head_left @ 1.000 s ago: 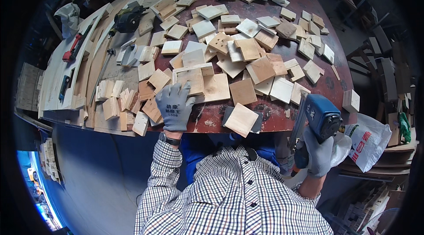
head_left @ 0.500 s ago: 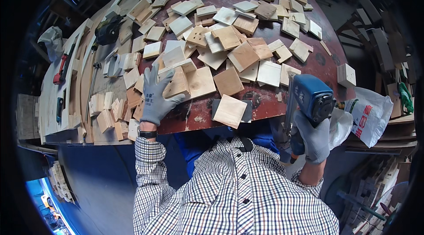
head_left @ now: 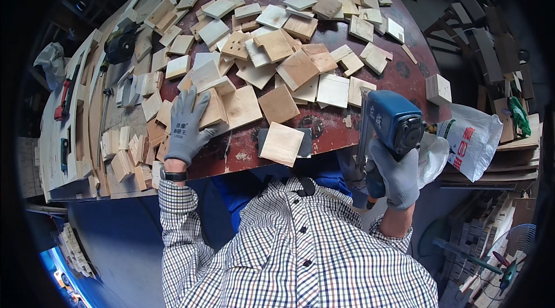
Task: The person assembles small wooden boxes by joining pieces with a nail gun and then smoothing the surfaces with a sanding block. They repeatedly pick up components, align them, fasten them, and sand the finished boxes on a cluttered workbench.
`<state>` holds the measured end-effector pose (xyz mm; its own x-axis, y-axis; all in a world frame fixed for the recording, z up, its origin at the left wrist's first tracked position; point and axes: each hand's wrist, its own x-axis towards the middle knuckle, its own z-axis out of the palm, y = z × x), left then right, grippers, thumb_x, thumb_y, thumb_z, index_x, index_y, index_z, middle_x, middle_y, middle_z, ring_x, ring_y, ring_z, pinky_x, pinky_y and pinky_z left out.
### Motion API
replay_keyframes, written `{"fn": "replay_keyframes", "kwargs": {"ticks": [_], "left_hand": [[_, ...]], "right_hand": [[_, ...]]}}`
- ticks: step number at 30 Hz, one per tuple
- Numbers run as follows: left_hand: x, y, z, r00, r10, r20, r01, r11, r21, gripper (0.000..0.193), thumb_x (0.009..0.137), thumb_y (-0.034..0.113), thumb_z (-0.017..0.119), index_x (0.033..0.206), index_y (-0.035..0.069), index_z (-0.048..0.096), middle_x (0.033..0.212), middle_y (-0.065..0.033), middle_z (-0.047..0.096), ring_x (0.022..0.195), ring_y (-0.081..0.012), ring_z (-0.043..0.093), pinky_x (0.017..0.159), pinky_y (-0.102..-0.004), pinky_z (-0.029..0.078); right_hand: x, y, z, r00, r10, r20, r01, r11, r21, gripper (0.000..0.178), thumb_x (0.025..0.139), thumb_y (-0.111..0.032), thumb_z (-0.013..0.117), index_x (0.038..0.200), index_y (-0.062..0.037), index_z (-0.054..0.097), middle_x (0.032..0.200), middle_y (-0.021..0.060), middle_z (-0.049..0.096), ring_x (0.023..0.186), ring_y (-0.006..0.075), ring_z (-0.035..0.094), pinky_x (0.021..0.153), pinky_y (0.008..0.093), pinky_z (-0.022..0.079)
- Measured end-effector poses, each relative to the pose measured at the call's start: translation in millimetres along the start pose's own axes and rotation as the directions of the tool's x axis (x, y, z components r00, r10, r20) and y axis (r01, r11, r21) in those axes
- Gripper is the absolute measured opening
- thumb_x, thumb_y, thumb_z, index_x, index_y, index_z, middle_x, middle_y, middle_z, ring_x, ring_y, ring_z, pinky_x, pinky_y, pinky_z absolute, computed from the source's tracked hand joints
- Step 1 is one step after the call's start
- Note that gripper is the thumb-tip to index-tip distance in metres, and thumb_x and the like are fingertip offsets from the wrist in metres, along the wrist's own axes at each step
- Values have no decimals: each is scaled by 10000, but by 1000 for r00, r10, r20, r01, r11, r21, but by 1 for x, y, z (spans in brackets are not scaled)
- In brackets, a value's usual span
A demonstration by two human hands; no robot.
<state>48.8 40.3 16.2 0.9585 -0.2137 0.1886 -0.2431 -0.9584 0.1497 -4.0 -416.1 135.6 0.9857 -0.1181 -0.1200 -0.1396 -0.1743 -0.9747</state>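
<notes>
My left hand (head_left: 189, 126), in a grey work glove, is at the near left side of the wood pile. Its thumb and fingers close round the left end of a wooden block (head_left: 214, 111), and the fingertips partly hide it. My right hand (head_left: 395, 172), also gloved, grips the handle of a blue nail gun (head_left: 398, 112), held upright off the table's near right edge. Between the hands, a pale square wooden piece (head_left: 281, 144) lies over a dark flat plate (head_left: 307, 142) at the table's front edge.
Many wooden pieces (head_left: 274, 45) cover the dark red table (head_left: 243, 155). Small offcuts (head_left: 123, 163), a black-and-yellow tool (head_left: 120, 45) and a red-handled tool (head_left: 62, 105) lie left. A white plastic bag (head_left: 471, 137) and a fan (head_left: 511, 250) stand right.
My left hand's spread fingers have come together round the wooden block. The whole view has shifted, so everything sits further left in the picture. The nail gun stays in my right hand.
</notes>
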Motion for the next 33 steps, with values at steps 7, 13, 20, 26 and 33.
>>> {"fn": "replay_keyframes", "kwargs": {"ticks": [7,13,20,26,33], "left_hand": [[-8,-1,-22,986,75,-150,-98,984,-152,667,906,293,751,1501,85,535,1543,-168,523,1416,-403,491,1178,-483,410],[-54,3,-14,767,-571,-291,147,599,-787,598,1061,254,646,1549,-27,443,1498,-117,567,1248,-128,563,1089,-287,429],[-74,-23,3,486,-864,133,-130,-222,-966,618,1039,531,588,1404,33,548,1173,-83,698,959,-198,719,704,-340,607],[-82,-136,22,160,-973,166,28,-164,-986,513,1035,485,600,1293,44,655,1125,-66,740,865,-193,742,597,-310,602],[-100,-235,17,204,-935,291,-63,-310,-949,451,1049,371,605,1403,94,565,1300,-137,684,1088,-312,707,795,-477,645]], "right_hand": [[-1,-3,-3,998,54,-31,-54,998,24,219,919,-117,780,1096,-1,726,839,37,726,681,94,663,608,261,511],[-3,3,-3,995,45,-85,-39,997,61,171,926,-41,718,1079,24,680,823,57,699,608,128,651,564,264,526],[10,24,-8,990,61,-130,-56,998,40,241,913,-6,704,1146,15,645,855,66,690,606,130,646,535,264,535],[9,25,-6,995,46,-91,-46,999,5,237,919,-36,704,1147,-3,647,820,50,678,612,120,639,539,250,516],[6,8,5,996,23,-82,-25,1000,-19,244,921,-24,703,1159,1,652,856,53,682,604,128,626,559,258,516]]}}
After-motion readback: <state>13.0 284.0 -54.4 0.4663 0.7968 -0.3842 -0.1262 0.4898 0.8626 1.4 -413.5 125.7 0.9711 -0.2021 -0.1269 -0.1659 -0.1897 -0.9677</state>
